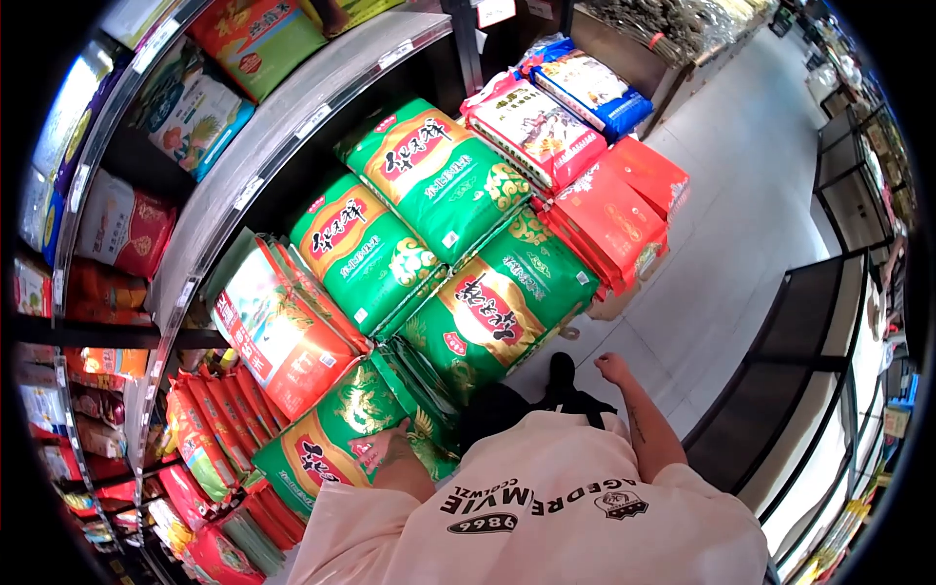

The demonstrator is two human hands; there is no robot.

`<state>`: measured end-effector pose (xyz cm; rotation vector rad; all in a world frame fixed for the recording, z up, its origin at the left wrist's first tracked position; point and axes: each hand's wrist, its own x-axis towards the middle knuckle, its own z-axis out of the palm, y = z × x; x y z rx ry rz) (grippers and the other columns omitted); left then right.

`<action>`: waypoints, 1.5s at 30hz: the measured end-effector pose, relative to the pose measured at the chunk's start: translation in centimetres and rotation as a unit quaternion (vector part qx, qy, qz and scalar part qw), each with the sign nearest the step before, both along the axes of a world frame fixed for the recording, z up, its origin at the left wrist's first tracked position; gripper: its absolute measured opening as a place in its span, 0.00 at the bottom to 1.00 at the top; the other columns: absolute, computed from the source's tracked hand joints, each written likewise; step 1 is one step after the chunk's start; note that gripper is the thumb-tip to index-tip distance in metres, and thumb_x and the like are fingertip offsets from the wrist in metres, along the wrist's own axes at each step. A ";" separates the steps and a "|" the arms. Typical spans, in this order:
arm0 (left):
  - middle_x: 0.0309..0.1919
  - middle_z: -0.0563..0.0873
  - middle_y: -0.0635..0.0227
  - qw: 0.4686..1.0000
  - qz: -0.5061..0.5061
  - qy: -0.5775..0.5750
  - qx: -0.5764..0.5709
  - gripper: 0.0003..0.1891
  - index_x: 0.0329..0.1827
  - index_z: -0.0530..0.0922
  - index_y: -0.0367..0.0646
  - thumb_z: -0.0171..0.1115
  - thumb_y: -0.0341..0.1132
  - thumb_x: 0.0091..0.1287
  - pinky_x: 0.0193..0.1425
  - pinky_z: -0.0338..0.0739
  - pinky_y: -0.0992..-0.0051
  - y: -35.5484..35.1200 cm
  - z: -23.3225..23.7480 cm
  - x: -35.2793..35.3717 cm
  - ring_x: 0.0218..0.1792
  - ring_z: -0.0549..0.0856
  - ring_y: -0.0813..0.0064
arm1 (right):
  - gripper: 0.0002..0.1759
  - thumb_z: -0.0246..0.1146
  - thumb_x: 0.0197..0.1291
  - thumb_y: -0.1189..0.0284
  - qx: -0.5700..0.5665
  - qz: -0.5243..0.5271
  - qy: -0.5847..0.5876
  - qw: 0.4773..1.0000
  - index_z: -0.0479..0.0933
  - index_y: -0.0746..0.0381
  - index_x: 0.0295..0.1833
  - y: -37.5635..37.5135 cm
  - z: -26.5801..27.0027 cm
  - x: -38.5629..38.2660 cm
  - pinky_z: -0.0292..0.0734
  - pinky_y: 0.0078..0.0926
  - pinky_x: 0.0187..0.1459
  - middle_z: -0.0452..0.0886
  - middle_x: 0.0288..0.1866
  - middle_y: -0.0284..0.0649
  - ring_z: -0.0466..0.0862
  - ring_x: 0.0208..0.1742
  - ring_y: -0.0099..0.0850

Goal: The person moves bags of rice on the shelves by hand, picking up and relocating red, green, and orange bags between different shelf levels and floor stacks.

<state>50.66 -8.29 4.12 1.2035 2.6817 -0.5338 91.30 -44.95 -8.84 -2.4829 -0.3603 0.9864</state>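
My left hand (390, 448) rests on a green rice bag (336, 405) with gold patterns, low on the stack in front of me; its fingers look stretched out over the surface, though part of them is hard to make out. Beside my body, over the aisle floor, my right hand (611, 368) is closed in a loose fist with nothing showing in it. Nearest to it lies another green rice bag (497, 302) with a gold and red label. Two more green bags (429, 175) lie behind, and a red and white bag (283, 327) leans on the left.
Shelves (283, 127) with bagged goods curve along the left. Red bags (619, 210), a pink and white bag (531, 127) and a blue bag (590, 88) are piled at the back. A tiled aisle (721, 234) runs right, bordered by a dark-framed display (780, 390).
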 end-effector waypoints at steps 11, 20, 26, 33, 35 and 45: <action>0.69 0.38 0.34 0.997 -0.070 0.008 0.022 0.71 0.72 0.28 0.51 0.70 0.68 0.35 0.58 0.50 0.29 1.0 0.0 0.4 0.64 0.44 0.20 | 0.22 0.61 0.52 0.58 0.018 0.000 -0.006 1.000 0.80 0.67 0.41 1.7 2.2 -0.8 0.75 0.39 0.48 0.81 0.40 0.53 0.80 0.44 0.49; 0.69 0.39 0.34 0.994 -0.101 0.009 0.036 0.70 0.73 0.28 0.52 0.70 0.68 0.36 0.57 0.50 0.29 1.0 -0.1 0.6 0.64 0.44 0.20 | 0.22 0.61 0.53 0.58 0.019 -0.047 -0.022 0.998 0.80 0.67 0.42 -0.4 2.0 -2.2 0.74 0.39 0.48 0.81 0.41 0.53 0.80 0.45 0.49; 0.69 0.39 0.34 0.993 -0.105 0.009 0.047 0.69 0.73 0.29 0.52 0.69 0.68 0.37 0.56 0.51 0.28 0.8 -0.2 0.9 0.64 0.44 0.20 | 0.22 0.61 0.53 0.57 -0.007 -0.049 -0.017 0.999 0.80 0.66 0.42 -2.1 4.0 -3.1 0.74 0.40 0.50 0.81 0.42 0.53 0.79 0.46 0.49; 0.69 0.39 0.34 0.993 -0.099 0.014 0.061 0.69 0.73 0.30 0.52 0.69 0.68 0.38 0.56 0.51 0.28 0.1 -0.3 1.3 0.64 0.44 0.19 | 0.23 0.60 0.53 0.56 0.005 -0.038 -0.029 0.999 0.80 0.66 0.42 -4.6 4.1 -3.7 0.74 0.40 0.49 0.80 0.42 0.54 0.79 0.46 0.49; 0.69 0.40 0.34 0.993 -0.093 0.008 0.069 0.69 0.73 0.30 0.52 0.69 0.68 0.38 0.56 0.51 0.28 -0.4 -0.4 1.4 0.64 0.44 0.19 | 0.23 0.60 0.53 0.56 -0.017 -0.025 -0.016 0.999 0.80 0.66 0.42 -5.7 5.1 -3.6 0.74 0.40 0.49 0.81 0.42 0.54 0.79 0.46 0.49; 0.70 0.41 0.38 0.883 -0.434 -0.014 0.178 0.53 0.74 0.40 0.55 0.56 0.69 0.52 0.60 0.49 0.31 -9.7 -0.3 -6.0 0.68 0.42 0.29 | 0.21 0.59 0.53 0.56 -0.017 -0.010 -0.044 0.999 0.80 0.66 0.39 -12.4 6.1 -3.1 0.75 0.41 0.47 0.81 0.39 0.52 0.80 0.44 0.49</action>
